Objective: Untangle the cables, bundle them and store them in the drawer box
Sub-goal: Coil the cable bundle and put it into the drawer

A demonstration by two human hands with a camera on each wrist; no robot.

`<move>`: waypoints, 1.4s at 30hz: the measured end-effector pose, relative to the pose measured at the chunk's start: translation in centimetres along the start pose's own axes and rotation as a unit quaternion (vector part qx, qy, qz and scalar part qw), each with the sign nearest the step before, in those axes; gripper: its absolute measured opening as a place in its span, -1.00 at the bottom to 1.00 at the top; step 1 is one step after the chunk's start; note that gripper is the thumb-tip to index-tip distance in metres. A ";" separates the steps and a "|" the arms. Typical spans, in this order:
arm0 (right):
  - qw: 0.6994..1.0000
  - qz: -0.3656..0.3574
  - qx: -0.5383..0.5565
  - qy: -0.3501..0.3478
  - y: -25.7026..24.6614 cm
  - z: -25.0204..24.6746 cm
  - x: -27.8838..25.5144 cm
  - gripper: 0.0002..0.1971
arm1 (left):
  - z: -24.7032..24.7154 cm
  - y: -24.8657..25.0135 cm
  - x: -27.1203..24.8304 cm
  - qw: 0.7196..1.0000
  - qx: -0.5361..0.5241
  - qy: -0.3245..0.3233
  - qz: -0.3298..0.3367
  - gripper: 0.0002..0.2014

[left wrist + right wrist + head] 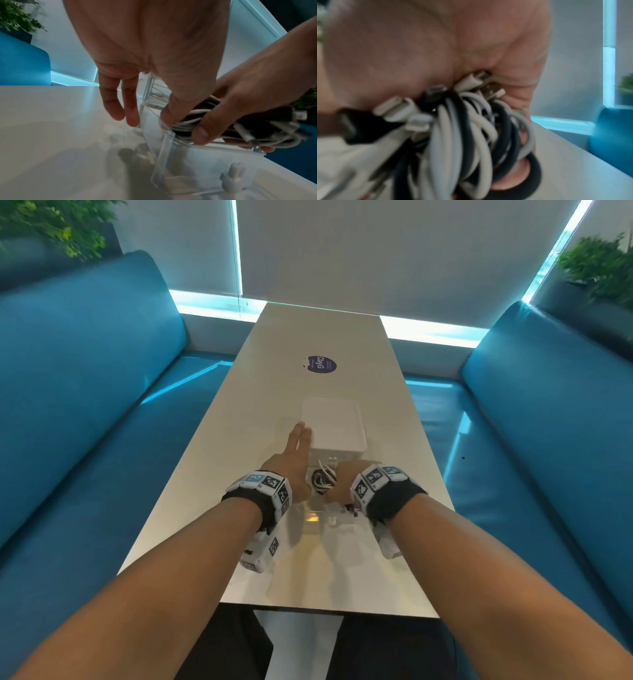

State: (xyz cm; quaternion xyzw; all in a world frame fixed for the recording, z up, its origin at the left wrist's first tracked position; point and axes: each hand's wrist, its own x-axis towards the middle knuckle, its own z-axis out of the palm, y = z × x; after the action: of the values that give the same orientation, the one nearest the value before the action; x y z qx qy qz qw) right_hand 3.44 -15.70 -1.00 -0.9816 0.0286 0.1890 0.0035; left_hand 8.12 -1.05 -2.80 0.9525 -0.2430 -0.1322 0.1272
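Observation:
A white drawer box stands on the table, its clear drawer pulled out towards me; the drawer has a white knob. My right hand grips a coiled bundle of black and white cables just above the open drawer. The bundle sits over the drawer's rim in the right hand. Up close the cables and their plugs are blurred. My left hand lies with straight fingers against the box's left side; its thumb touches the bundle.
The long white table carries a round purple sticker beyond the box. Blue sofas flank it on the left and right. Green plants stand behind the sofas.

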 end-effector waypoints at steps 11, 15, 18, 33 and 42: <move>0.977 -0.086 -0.189 0.044 -1.7 -0.4 -2.2 -0.68 | 0.4 -0.1 -0.3 1.000 -0.016 0.022 0.008 0.13; 0.989 0.024 -0.103 0.102 -2.3 0.5 -1.2 -0.81 | 0.3 0.2 0.2 1.000 0.006 0.023 0.003 0.12; 0.988 0.070 -0.060 0.123 -2.3 1.5 0.0 -0.80 | 0.3 0.0 0.7 1.000 -0.006 0.014 0.009 0.02; 0.992 0.045 0.106 0.048 -0.6 0.9 0.0 -0.69 | -0.1 0.2 2.7 0.985 0.117 0.128 0.018 -0.32; 0.987 0.067 0.121 0.077 -1.4 1.0 0.7 -0.79 | -0.1 -1.1 4.0 0.996 -0.005 0.076 0.052 -0.01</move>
State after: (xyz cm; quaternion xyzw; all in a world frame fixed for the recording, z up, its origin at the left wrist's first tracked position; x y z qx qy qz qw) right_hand 3.84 -14.28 -2.18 -0.9814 0.1176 0.1076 0.1075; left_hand 12.03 -2.10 -3.84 0.9453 -0.2811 -0.0541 0.1564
